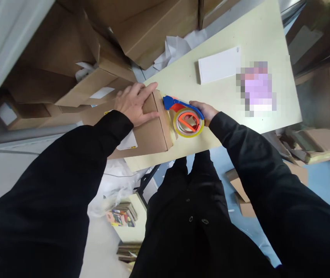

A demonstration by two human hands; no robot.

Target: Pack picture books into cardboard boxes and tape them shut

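A closed brown cardboard box [150,133] lies on the pale table [257,34], with a white label [128,141] on its top. My left hand [134,103] presses on the box with fingers spread, the fingertips near its right edge. At the box's right end, my right hand [204,111] grips a blue and orange tape dispenser [186,105]. The dispenser carries a roll of yellowish tape [191,135]. Its blue head is close to the box's end, where a strip of tape [170,119] shows. Part of my right hand's fingers is hidden behind the dispenser.
Further right on the table are a flat white box [219,65] and a blurred pinkish item [258,88]. Large open cartons [95,83] crowd the left and back. Crumpled white paper [175,48] lies behind the table. More cartons [243,189] stand on the blue floor.
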